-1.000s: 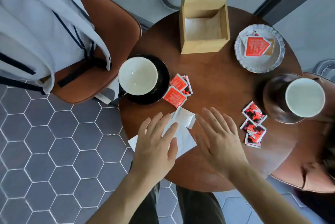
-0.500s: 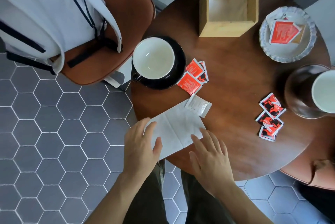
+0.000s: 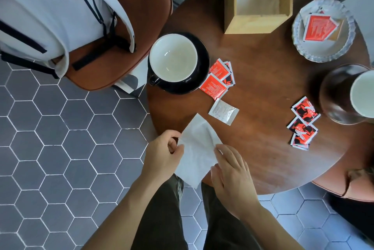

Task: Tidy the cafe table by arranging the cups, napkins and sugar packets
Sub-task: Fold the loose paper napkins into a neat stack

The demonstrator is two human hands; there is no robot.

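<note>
White napkin (image 3: 199,148) overhangs the table's (image 3: 263,148) near edge; left hand (image 3: 162,155) and right hand (image 3: 230,170) pinch its creased sides.

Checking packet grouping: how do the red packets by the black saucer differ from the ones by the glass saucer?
The packets by the black saucer mostly show plain red faces with small print; the packets by the glass saucer show red-and-black artwork. The first group overlaps in a tight cluster touching the black saucer; the second trails in a loose line, seemingly apart from the glass saucer. Both lie flat on the table, untouched.
</note>
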